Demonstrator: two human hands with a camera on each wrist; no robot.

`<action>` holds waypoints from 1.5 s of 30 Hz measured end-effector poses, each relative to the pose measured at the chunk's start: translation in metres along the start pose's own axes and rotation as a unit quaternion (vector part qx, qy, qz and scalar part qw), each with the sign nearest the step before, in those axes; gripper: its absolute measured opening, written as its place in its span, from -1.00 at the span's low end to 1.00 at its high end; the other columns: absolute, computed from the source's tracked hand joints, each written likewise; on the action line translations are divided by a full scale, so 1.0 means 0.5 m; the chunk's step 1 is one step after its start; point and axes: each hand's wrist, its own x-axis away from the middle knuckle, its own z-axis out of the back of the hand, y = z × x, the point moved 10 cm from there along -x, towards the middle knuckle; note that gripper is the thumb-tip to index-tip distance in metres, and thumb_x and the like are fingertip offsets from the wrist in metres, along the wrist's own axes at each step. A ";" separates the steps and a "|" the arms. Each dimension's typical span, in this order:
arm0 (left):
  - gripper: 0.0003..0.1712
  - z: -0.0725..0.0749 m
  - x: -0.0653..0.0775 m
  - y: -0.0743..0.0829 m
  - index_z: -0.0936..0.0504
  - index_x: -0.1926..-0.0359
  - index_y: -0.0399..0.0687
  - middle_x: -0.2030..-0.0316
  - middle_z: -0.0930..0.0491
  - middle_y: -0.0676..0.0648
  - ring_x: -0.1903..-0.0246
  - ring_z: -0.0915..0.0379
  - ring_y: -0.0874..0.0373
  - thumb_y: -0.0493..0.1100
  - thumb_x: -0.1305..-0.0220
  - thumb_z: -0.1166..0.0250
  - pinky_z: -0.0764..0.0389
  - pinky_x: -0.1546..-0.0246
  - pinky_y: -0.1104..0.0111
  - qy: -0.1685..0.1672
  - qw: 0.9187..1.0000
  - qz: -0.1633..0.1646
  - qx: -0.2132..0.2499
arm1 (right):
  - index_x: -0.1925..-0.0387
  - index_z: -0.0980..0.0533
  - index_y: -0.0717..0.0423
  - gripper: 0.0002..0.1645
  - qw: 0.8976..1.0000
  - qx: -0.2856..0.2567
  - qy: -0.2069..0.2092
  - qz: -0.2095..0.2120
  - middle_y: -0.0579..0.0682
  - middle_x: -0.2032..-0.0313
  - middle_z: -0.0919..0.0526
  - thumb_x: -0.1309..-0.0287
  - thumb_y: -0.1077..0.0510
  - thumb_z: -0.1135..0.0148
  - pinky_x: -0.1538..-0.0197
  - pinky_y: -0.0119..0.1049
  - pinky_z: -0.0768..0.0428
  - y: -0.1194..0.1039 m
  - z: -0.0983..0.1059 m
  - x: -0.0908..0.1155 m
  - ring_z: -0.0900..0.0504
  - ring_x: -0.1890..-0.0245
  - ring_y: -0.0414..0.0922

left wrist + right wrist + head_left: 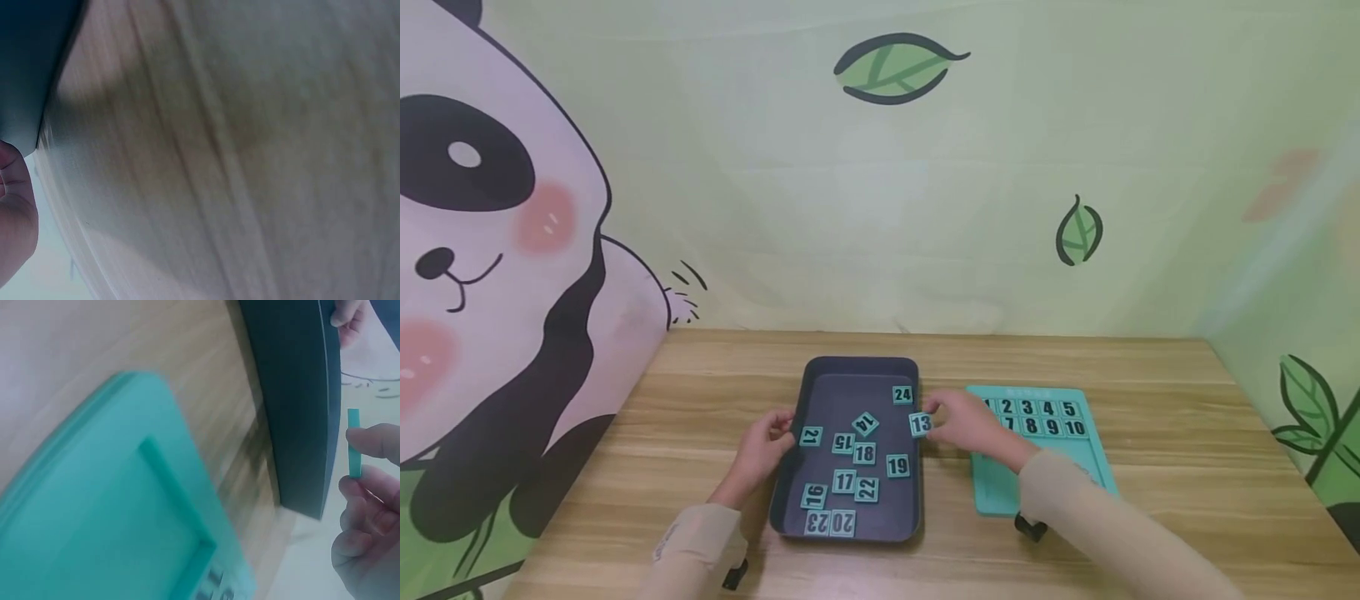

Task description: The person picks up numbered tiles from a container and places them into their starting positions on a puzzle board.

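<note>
My right hand [966,425] pinches a small teal-edged number tile marked 13 [921,425] between thumb and fingers, just over the right rim of a dark tray [842,392]. The right wrist view shows that tile [354,442] edge-on, lifted clear of the tray wall [294,412]. On the tray's left side my left hand [760,454] grips the rim; part of that hand [15,212] appears in the left wrist view. Loose number tiles lie in the tray at various angles, among them 24 [902,395], 14 [866,424] and 19 [897,466].
Right of the tray lies a teal number board [1037,483], its top two rows filled with tiles up to 10 and partly covered by my right hand and sleeve. Both rest on a wooden table [715,367]. A printed backdrop [760,208] rises behind.
</note>
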 end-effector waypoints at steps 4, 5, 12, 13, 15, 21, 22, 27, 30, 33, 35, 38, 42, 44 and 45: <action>-0.57 0.000 0.001 -0.002 -0.39 -0.08 -0.21 0.17 -0.42 -0.17 0.15 -0.41 -0.01 -0.32 -0.13 -0.08 -0.54 0.20 0.27 0.000 1.000 0.007 0.000 | 0.28 -0.52 -0.03 -0.67 1.000 -0.009 0.013 -0.006 -0.11 0.26 -0.57 0.21 0.17 -0.34 0.19 -0.26 -0.49 0.016 0.032 0.023 -0.50 0.22 -0.12; -0.57 0.000 0.001 -0.001 -0.39 -0.08 -0.21 0.16 -0.42 -0.17 0.14 -0.42 -0.01 -0.32 -0.13 -0.08 -0.54 0.19 0.27 0.000 1.000 0.007 -0.001 | 0.25 -0.52 -0.02 -0.66 1.000 -0.007 0.015 -0.002 -0.11 0.26 -0.57 0.20 0.17 -0.33 0.17 -0.25 -0.49 0.018 0.040 0.029 -0.50 0.19 -0.11; -0.56 -0.001 0.002 0.001 -0.37 -0.09 -0.22 0.15 -0.41 -0.18 0.12 -0.40 -0.02 -0.32 -0.14 -0.06 -0.53 0.17 0.25 -0.004 1.000 0.006 -0.003 | 0.15 -0.50 -0.03 -0.61 1.000 0.007 0.015 0.006 -0.12 0.21 -0.56 0.13 0.13 -0.30 0.16 -0.24 -0.49 0.055 0.080 0.068 -0.50 0.16 -0.10; -0.56 -0.001 0.002 0.000 -0.37 -0.09 -0.22 0.15 -0.41 -0.18 0.12 -0.40 -0.02 -0.32 -0.14 -0.06 -0.53 0.17 0.25 -0.004 1.000 0.008 -0.003 | 0.14 -0.50 -0.02 -0.61 1.000 0.007 0.016 0.009 -0.10 0.20 -0.56 0.12 0.13 -0.30 0.16 -0.23 -0.49 0.062 0.085 0.073 -0.49 0.16 -0.10; -0.56 -0.002 0.002 -0.002 -0.37 -0.09 -0.21 0.14 -0.41 -0.17 0.11 -0.39 -0.01 -0.31 -0.14 -0.06 -0.53 0.16 0.25 -0.005 1.000 0.011 -0.003 | 0.13 -0.50 0.01 -0.60 1.000 0.007 0.018 0.010 -0.08 0.17 -0.56 0.12 0.14 -0.29 0.15 -0.21 -0.49 0.077 0.095 0.082 -0.49 0.15 -0.10; -0.56 -0.003 0.002 -0.005 -0.37 -0.09 -0.20 0.14 -0.40 -0.16 0.12 -0.39 0.00 -0.30 -0.14 -0.06 -0.53 0.18 0.26 -0.009 1.000 0.020 -0.001 | 0.08 -0.48 0.09 -0.57 1.000 0.000 0.027 -0.008 0.01 0.11 -0.54 0.10 0.18 -0.27 0.15 -0.16 -0.49 0.126 0.122 0.106 -0.49 0.15 -0.04; -0.56 -0.003 0.001 -0.005 -0.37 -0.09 -0.20 0.15 -0.40 -0.16 0.13 -0.39 0.00 -0.30 -0.14 -0.06 -0.53 0.18 0.27 -0.010 1.000 0.020 -0.001 | 0.08 -0.47 0.10 -0.57 1.000 0.002 0.030 -0.008 0.03 0.10 -0.54 0.10 0.19 -0.26 0.14 -0.15 -0.49 0.133 0.125 0.109 -0.49 0.14 -0.02; -0.56 -0.002 0.002 -0.001 -0.37 -0.09 -0.22 0.15 -0.40 -0.16 0.14 -0.39 0.00 -0.31 -0.14 -0.06 -0.54 0.20 0.29 -0.007 1.000 0.015 0.002 | 0.08 -0.46 0.18 -0.56 0.999 0.016 0.049 0.003 0.09 0.09 -0.53 0.10 0.25 -0.24 0.08 -0.09 -0.49 0.164 0.139 0.120 -0.48 0.08 0.03; -0.56 -0.001 0.003 0.003 -0.38 -0.08 -0.25 0.17 -0.41 -0.18 0.18 -0.41 0.02 -0.32 -0.13 -0.07 -0.54 0.27 0.32 -0.005 1.000 0.005 0.005 | 0.11 -0.47 0.22 -0.58 0.998 0.018 0.053 0.009 0.12 0.12 -0.53 0.12 0.29 -0.24 0.07 -0.05 -0.48 0.178 0.143 0.127 -0.47 0.08 0.06; -0.57 0.002 0.004 0.007 -0.39 -0.06 -0.28 0.20 -0.42 -0.19 0.24 -0.41 0.04 -0.33 -0.11 -0.07 -0.51 0.34 0.37 -0.002 1.000 -0.010 0.010 | 0.15 -0.48 0.24 -0.61 0.998 0.021 0.057 0.006 0.14 0.16 -0.53 0.14 0.30 -0.24 0.05 -0.01 -0.46 0.194 0.144 0.133 -0.47 0.09 0.09; -0.57 0.004 0.004 0.011 -0.39 -0.05 -0.30 0.21 -0.43 -0.21 0.26 -0.41 0.04 -0.35 -0.10 -0.07 -0.49 0.38 0.39 -0.001 1.000 -0.020 0.013 | 0.15 -0.48 0.25 -0.60 0.998 0.025 0.057 -0.002 0.14 0.16 -0.52 0.14 0.30 -0.25 0.04 0.01 -0.44 0.205 0.142 0.136 -0.46 0.09 0.10; -0.57 0.005 0.005 0.011 -0.40 -0.05 -0.31 0.21 -0.43 -0.22 0.25 -0.41 0.04 -0.35 -0.10 -0.08 -0.49 0.36 0.39 0.000 1.000 -0.020 0.012 | 0.13 -0.48 0.26 -0.58 0.998 0.034 0.059 -0.013 0.14 0.17 -0.51 0.16 0.29 -0.26 0.04 0.01 -0.44 0.222 0.138 0.139 -0.46 0.10 0.10; -0.58 0.005 0.005 0.010 -0.40 -0.05 -0.30 0.20 -0.42 -0.22 0.25 -0.41 0.04 -0.35 -0.11 -0.07 -0.49 0.37 0.39 -0.001 1.000 -0.018 0.014 | 0.14 -0.49 0.24 -0.57 0.997 0.045 0.059 -0.018 0.11 0.19 -0.52 0.18 0.27 -0.27 0.05 -0.01 -0.46 0.240 0.129 0.142 -0.47 0.11 0.08; -0.57 0.005 0.004 0.008 -0.40 -0.05 -0.29 0.20 -0.43 -0.21 0.25 -0.41 0.04 -0.35 -0.10 -0.08 -0.48 0.38 0.40 0.000 1.000 -0.017 0.017 | 0.14 -0.49 0.22 -0.58 0.997 0.042 0.056 -0.022 0.10 0.19 -0.52 0.18 0.27 -0.26 0.05 -0.01 -0.45 0.247 0.123 0.144 -0.47 0.12 0.07; -0.57 0.004 0.004 0.007 -0.40 -0.05 -0.30 0.21 -0.43 -0.21 0.25 -0.41 0.04 -0.35 -0.10 -0.08 -0.48 0.38 0.40 0.001 1.000 -0.017 0.018 | 0.15 -0.49 0.22 -0.58 0.997 0.041 0.055 -0.023 0.09 0.19 -0.52 0.17 0.27 -0.26 0.04 -0.01 -0.45 0.250 0.119 0.145 -0.47 0.12 0.06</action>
